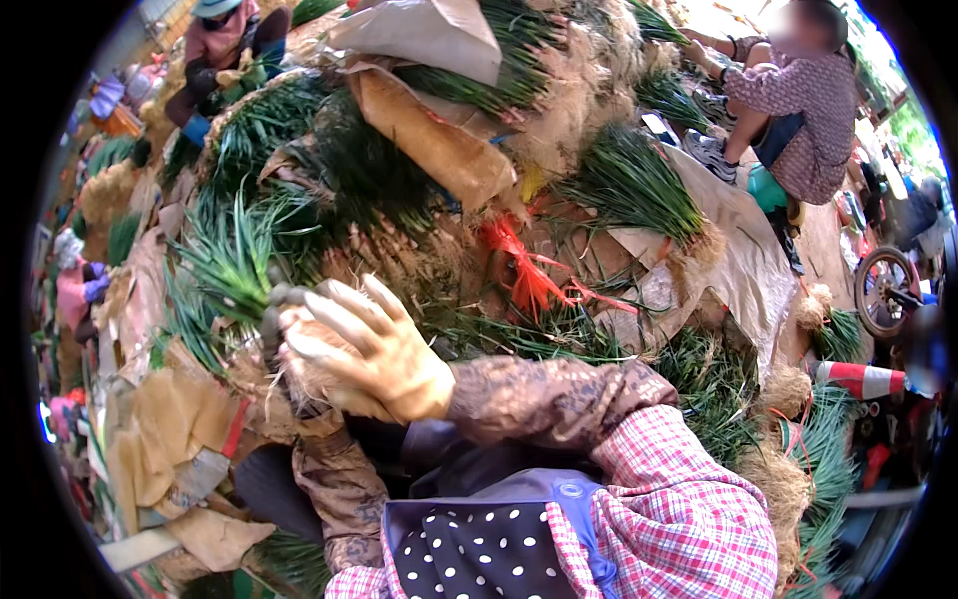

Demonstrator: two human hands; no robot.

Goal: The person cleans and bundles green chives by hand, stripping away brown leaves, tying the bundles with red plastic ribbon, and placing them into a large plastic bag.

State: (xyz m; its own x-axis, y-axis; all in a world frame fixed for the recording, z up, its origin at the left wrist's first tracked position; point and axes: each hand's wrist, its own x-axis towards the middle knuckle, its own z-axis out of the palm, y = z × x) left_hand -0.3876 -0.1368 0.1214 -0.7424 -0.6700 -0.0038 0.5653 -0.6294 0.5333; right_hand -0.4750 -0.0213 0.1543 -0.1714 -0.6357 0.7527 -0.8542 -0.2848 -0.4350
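Observation:
A bunch of green onions [232, 270] is held out at left of centre, its green leaves pointing up and to the left. My left hand [287, 298], in a dark glove, is closed around its stems and partly hidden. My right hand [374, 349], in a cream-yellow glove, lies across the root end with its fingers bent over the pale roots [317, 336]. Beneath and beyond both hands, more green onions [374, 165] are heaped with their roots toward me. A red plastic bag or strip [524, 265] lies right of my hands.
Loose green leaves [539, 334] litter the ground ahead. Another bundle [639, 185] rests on sheeting [733, 240] at right. Brown sacking [170, 439] lies at left. Two people sit farther off, one far right [798, 110], one far left [225, 50]. A red-and-white cone [858, 379] and a wheel [886, 290] are at the right edge.

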